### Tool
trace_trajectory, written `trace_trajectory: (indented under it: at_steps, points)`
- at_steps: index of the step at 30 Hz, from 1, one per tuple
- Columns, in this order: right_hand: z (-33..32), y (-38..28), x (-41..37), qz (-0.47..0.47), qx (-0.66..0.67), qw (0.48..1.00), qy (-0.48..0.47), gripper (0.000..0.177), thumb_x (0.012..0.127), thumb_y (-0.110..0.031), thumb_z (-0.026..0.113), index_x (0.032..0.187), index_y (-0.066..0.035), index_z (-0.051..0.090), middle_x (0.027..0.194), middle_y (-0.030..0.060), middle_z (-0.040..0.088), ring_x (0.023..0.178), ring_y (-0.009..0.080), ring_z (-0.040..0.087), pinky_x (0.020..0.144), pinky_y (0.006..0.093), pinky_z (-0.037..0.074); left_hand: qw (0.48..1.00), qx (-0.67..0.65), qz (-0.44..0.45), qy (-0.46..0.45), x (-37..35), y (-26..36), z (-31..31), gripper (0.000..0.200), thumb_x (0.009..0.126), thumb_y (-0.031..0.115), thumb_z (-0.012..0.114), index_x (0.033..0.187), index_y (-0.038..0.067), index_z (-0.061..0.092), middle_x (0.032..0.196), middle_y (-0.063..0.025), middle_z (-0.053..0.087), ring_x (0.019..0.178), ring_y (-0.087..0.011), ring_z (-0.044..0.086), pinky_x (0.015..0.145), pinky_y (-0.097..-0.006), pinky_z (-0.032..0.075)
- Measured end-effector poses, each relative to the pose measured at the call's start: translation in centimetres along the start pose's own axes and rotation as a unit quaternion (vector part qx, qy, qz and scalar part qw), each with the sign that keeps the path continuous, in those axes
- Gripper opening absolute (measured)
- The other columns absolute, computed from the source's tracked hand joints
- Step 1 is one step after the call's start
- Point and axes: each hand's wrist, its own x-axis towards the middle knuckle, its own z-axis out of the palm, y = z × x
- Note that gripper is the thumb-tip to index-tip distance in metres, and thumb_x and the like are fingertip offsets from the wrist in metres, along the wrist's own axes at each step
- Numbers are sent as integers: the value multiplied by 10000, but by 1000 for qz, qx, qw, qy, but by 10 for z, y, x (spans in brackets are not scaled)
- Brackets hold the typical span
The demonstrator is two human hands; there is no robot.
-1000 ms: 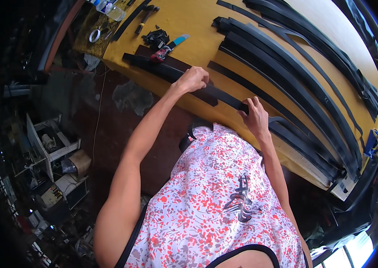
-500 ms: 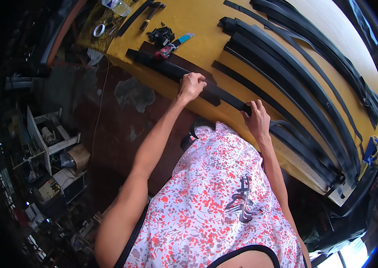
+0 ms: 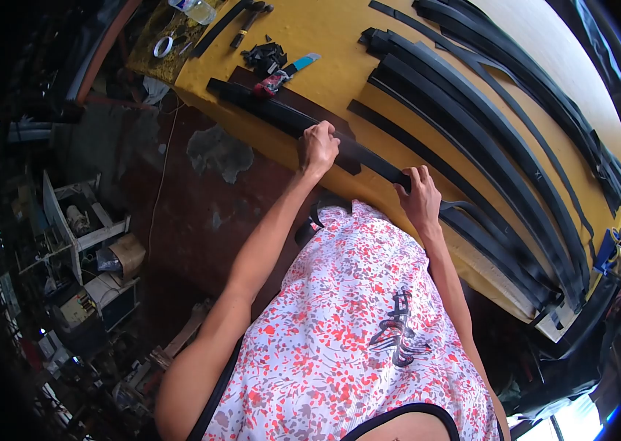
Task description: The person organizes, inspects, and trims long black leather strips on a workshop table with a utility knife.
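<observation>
A long black strip (image 3: 262, 110) lies along the near edge of the yellow-covered table, partly over a dark brown flat piece (image 3: 336, 131). My left hand (image 3: 320, 147) pinches this strip near its middle, fingers curled. Farther right, my right hand (image 3: 420, 195) has its fingers bent round the same strip. A cutter with a teal and red handle (image 3: 284, 76) rests on the brown piece, left of my left hand. Beside it sits a small heap of black scraps (image 3: 265, 56).
Long black strips (image 3: 464, 110) spread over the yellow table (image 3: 310, 22). A hammer-like tool (image 3: 248, 28), a tape roll (image 3: 163, 47) and a clear bottle (image 3: 196, 10) are at the far left. A wooden rack (image 3: 79, 220) stands on the floor.
My left hand has turned slightly and shifted a little along the strip, its forearm moving right. My right hand has barely moved, still at the strip.
</observation>
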Motion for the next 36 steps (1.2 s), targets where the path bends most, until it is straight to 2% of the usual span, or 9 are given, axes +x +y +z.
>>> trace_trajectory:
  at_steps: [8, 11, 14, 23, 25, 29, 30, 32, 36]
  points:
    - [-1, 1, -1, -5, 7, 1000, 10, 348, 723, -167, 774, 994, -96, 566, 958, 91, 547, 876, 286, 613, 682, 387, 510, 985, -117, -124, -30, 11, -13, 5, 286, 701, 32, 758, 955, -51, 656, 806, -118, 684, 673, -189, 674, 606, -300, 563]
    - [-3, 3, -10, -3, 17, 1000, 5, 352, 722, -172, 776, 995, -96, 567, 956, 90, 547, 878, 286, 611, 681, 386, 509, 978, -146, -146, -39, -1, -5, -2, 340, 648, 62, 793, 952, -23, 666, 835, -140, 714, 778, -242, 701, 733, -334, 558]
    - [-5, 6, -11, -7, 18, 1000, 9, 356, 720, -177, 779, 995, -97, 567, 954, 90, 547, 879, 284, 609, 679, 385, 508, 967, -193, -165, -35, -5, 6, -8, 338, 685, 9, 761, 995, -65, 647, 779, -101, 670, 621, -143, 643, 551, -257, 549]
    - [1, 8, -2, -4, 27, 1000, 14, 333, 748, -190, 767, 1010, -100, 583, 977, 81, 561, 889, 299, 615, 686, 393, 506, 988, -56, -18, -145, 21, -1, -31, 210, 666, 127, 757, 859, 57, 714, 786, -89, 701, 808, -261, 672, 799, -360, 520]
    - [0, 7, -3, -2, 28, 1000, 13, 333, 751, -191, 766, 1014, -100, 583, 979, 80, 562, 890, 299, 616, 688, 392, 506, 977, 77, 120, -156, 25, 1, -40, 185, 670, 157, 766, 816, 63, 703, 785, -76, 684, 914, -257, 620, 880, -357, 470]
    - [-2, 6, -2, -4, 33, 999, 8, 354, 743, -183, 772, 1022, -93, 574, 972, 97, 551, 891, 306, 608, 707, 392, 503, 952, 172, 193, -162, 28, 14, -56, 195, 693, 175, 762, 829, 54, 690, 807, -91, 682, 912, -241, 619, 814, -346, 479]
    - [-5, 6, -1, -5, 33, 999, 8, 354, 743, -183, 772, 1022, -93, 574, 972, 97, 551, 891, 306, 608, 707, 392, 503, 952, 172, 193, -162, 35, 16, -57, 195, 693, 175, 762, 829, 54, 690, 807, -91, 682, 912, -241, 619, 814, -346, 479]
    - [-18, 4, 1, 19, 89, 996, -20, 346, 751, -180, 775, 1025, -83, 588, 989, 101, 568, 899, 311, 619, 734, 383, 511, 942, 53, 85, -319, 52, 17, -56, 193, 724, 153, 736, 851, 19, 679, 848, -109, 696, 866, -227, 654, 790, -338, 497]
    - [-45, 3, 12, 32, 172, 984, 41, 335, 760, -154, 780, 1024, -55, 599, 979, 106, 607, 900, 280, 630, 755, 362, 510, 925, -28, 145, -350, 77, 13, -57, 221, 771, 96, 689, 967, -6, 693, 872, -119, 708, 860, -201, 670, 791, -331, 506]
